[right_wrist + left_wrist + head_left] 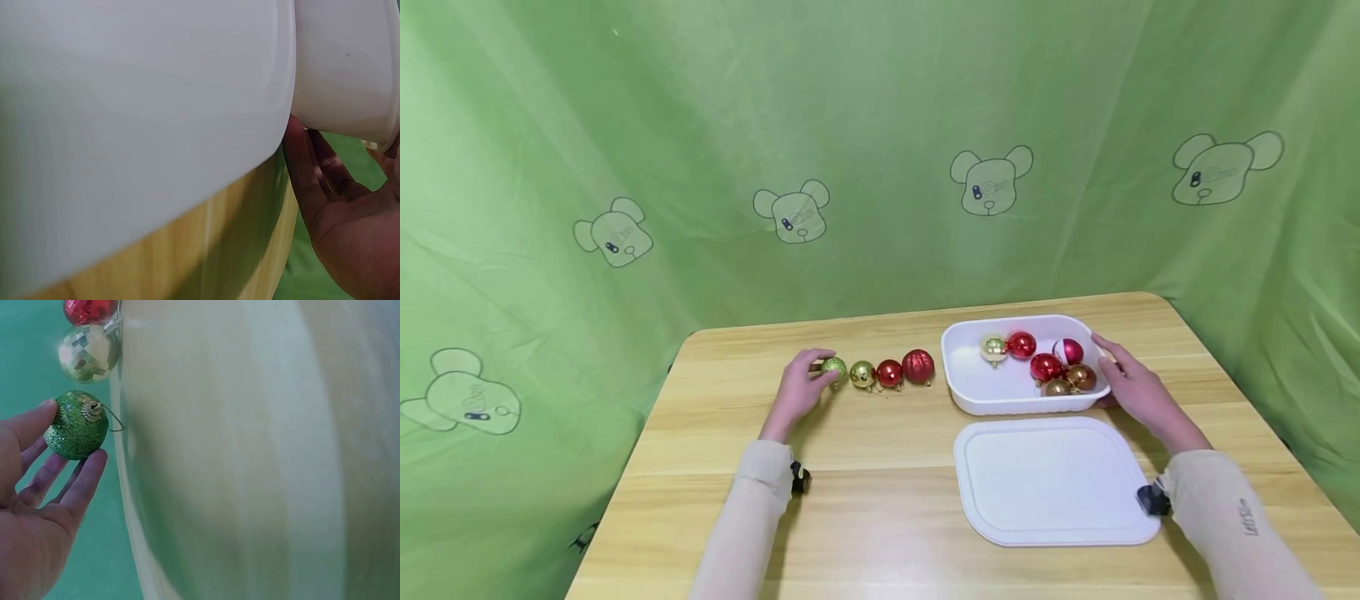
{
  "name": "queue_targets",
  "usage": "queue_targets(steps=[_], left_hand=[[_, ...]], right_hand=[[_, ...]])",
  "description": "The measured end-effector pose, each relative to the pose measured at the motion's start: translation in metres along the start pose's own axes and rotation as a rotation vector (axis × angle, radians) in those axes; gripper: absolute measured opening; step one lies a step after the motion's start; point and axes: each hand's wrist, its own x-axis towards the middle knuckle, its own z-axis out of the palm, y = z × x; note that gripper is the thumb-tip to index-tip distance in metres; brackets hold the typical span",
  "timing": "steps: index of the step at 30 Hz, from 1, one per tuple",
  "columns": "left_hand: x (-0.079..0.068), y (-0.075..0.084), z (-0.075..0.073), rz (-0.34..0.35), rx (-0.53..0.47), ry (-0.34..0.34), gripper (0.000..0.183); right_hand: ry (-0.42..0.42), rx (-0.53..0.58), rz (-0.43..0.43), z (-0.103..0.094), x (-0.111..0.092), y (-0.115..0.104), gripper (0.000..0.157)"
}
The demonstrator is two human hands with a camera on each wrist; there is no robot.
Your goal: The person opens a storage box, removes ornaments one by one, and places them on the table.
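Note:
My left hand (pixel 801 387) pinches a green glitter Christmas ball (pixel 76 425) between thumb and fingertips; its gold cap and hanging loop face the wrist camera. To its right in the head view, a gold mirrored ball (pixel 862 374), a red mirrored ball (pixel 890 372) and a larger dark red ball (pixel 918 367) form a row on the table. My right hand (pixel 1138 392) holds the right end of a white plastic box (pixel 992 407), thumb at the rim and fingers low against the outer wall. Inside the box lie several red, gold and bronze balls, mostly toward the right end.
A white lid (pixel 1056 483) lies flat in front of the box, its right edge close to my right wrist. The wooden table (pixel 865 500) has rounded far corners. Green cloth (pixel 880 108) with mouse-head drawings hangs behind and at both sides.

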Motion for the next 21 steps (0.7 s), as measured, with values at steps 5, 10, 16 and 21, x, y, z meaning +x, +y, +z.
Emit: queue_targets(steps=[5, 10, 16, 21], left_hand=[[0.0014, 0.0007, 0.0029, -0.010, 0.008, -0.015, 0.045], [0.0020, 0.0007, 0.0051, -0.017, 0.020, -0.021, 0.046], [0.0029, 0.0002, 0.0069, -0.035, 0.026, -0.029, 0.045], [0.0030, -0.0004, 0.0074, -0.027, 0.032, -0.028, 0.045]], right_hand=[[-0.004, 0.000, 0.004, -0.0006, -0.0003, -0.0009, 0.061], [-0.004, -0.002, 0.007, -0.0005, -0.0005, -0.0009, 0.061], [0.003, -0.004, 0.004, -0.0004, -0.0004, -0.0008, 0.060], [0.000, -0.006, 0.008, -0.0011, -0.0007, -0.0018, 0.060]])
